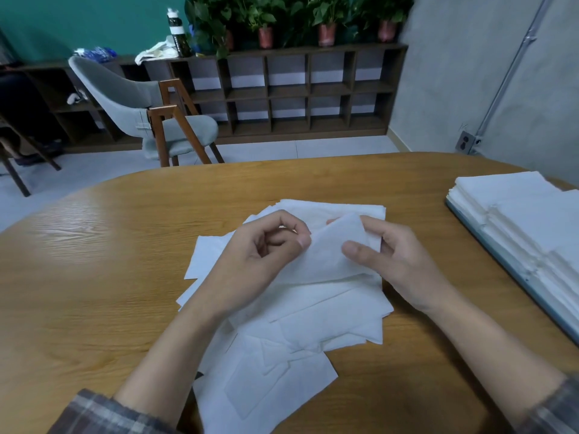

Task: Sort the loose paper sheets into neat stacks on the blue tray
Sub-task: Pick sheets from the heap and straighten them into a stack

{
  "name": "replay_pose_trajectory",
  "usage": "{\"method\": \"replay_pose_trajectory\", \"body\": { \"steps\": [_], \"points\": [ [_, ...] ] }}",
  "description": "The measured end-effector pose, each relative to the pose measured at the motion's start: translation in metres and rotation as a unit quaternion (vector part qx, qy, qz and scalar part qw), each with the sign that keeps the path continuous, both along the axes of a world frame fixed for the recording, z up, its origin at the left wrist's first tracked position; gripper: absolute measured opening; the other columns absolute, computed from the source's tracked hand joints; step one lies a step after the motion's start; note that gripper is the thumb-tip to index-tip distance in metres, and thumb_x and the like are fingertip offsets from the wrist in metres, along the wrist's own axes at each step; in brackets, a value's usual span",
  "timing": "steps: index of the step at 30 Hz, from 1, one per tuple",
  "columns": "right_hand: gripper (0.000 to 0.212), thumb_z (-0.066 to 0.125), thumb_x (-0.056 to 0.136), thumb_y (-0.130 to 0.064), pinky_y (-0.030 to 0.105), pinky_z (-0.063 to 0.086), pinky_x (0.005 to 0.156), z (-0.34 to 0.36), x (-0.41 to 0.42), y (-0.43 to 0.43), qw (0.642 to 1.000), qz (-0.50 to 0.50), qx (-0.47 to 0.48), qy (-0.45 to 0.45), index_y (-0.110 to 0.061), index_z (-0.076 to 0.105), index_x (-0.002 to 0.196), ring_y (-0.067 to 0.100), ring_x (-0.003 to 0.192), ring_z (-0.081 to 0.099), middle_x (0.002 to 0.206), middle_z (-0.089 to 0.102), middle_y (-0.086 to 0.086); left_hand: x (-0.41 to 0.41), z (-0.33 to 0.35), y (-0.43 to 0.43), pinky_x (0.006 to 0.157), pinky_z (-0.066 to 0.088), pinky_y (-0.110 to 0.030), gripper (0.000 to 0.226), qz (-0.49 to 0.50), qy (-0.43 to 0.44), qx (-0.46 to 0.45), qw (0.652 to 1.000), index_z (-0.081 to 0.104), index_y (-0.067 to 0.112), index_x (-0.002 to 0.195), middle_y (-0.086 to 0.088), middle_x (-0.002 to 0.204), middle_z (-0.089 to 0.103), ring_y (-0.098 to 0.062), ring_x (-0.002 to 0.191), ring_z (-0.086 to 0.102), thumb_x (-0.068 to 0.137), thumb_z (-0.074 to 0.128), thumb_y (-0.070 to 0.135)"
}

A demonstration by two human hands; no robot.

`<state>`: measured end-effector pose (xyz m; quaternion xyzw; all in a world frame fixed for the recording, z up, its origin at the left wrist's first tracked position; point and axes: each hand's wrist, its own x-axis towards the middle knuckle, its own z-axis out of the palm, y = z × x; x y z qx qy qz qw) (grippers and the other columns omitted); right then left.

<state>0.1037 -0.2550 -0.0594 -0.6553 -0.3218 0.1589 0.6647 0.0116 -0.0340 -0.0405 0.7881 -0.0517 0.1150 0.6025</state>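
Left hand [266, 255]: fingers curled, thumb pinching held sheet's left edge.
Right hand [401, 258]: thumb on top, gripping the same sheet.
Held sheet [326, 255]: one, raised over the pile; long axis left-right, top corner pointing away.
Loose pile [297, 333]: mid-table [125, 261], overlapped, uncountable.
Blue tray [501, 260]: one, far right, bearing white stacks [517, 195].

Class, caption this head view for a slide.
Left hand and right hand pinch a white paper sheet over the loose pile, blue tray stacked nearby.

loose sheets [291, 314] lie mid-table [94, 277]; stacks [526, 214] sit on the tray [501, 261] at right.
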Motion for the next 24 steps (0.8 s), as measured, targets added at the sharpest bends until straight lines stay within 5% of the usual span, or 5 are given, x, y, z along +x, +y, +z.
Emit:
{"method": "replay_pose_trajectory", "body": {
  "steps": [4, 6, 11, 20, 24],
  "points": [
    [0.017, 0.076, 0.089, -0.021, 0.030, 0.063, 0.073, -0.001, -0.005, 0.005, 0.998, -0.066, -0.024, -0.008, -0.011, 0.081, 0.102, 0.024, 0.090, 0.079, 0.099, 0.082, 0.004, 0.003, -0.005, -0.004, 0.078, 0.048, -0.017, 0.004, 0.056, -0.028, 0.012, 0.998, 0.077, 0.016, 0.099, 0.008, 0.093, 0.076, -0.012, 0.084, 0.069, 0.096, 0.076, 0.017],
    [0.016, 0.075, 0.091, -0.019, 0.030, 0.062, 0.072, -0.001, -0.005, 0.006, 0.996, -0.090, -0.020, 0.004, -0.008, 0.081, 0.101, 0.027, 0.090, 0.079, 0.097, 0.082, 0.005, 0.004, -0.008, -0.004, 0.089, 0.056, -0.030, 0.019, 0.084, -0.020, 0.009, 0.996, 0.078, 0.028, 0.107, 0.004, 0.099, 0.077, -0.014, 0.098, 0.072, 0.089, 0.083, 0.025],
    [0.030, 0.076, 0.083, -0.028, 0.041, 0.062, 0.083, 0.002, -0.009, 0.007, 0.996, -0.064, -0.001, 0.061, -0.013, 0.080, 0.109, 0.029, 0.098, 0.078, 0.107, 0.081, 0.007, 0.004, -0.003, -0.003, 0.079, 0.056, -0.048, 0.034, 0.130, -0.028, -0.026, 0.991, 0.077, 0.035, 0.109, -0.012, 0.087, 0.075, -0.032, 0.087, 0.069, 0.081, 0.091, 0.022],
    [0.012, 0.072, 0.096, -0.014, 0.023, 0.058, 0.065, 0.001, -0.014, 0.014, 0.992, -0.111, -0.008, 0.063, -0.007, 0.079, 0.101, 0.015, 0.079, 0.076, 0.095, 0.082, 0.007, 0.004, -0.005, -0.007, 0.065, 0.048, -0.023, 0.031, 0.147, -0.028, -0.005, 0.989, 0.076, 0.029, 0.108, -0.010, 0.082, 0.071, -0.011, 0.070, 0.061, 0.082, 0.091, 0.021],
    [0.027, 0.072, 0.093, -0.010, 0.025, 0.060, 0.074, 0.006, -0.013, 0.013, 0.994, -0.097, 0.024, 0.046, -0.016, 0.073, 0.120, 0.015, 0.093, 0.075, 0.106, 0.080, -0.002, 0.004, -0.008, -0.007, 0.081, 0.046, -0.008, 0.046, 0.174, -0.016, 0.040, 0.984, 0.069, 0.041, 0.122, 0.018, 0.118, 0.069, 0.004, 0.110, 0.064, 0.080, 0.088, 0.040]
  ]
}}
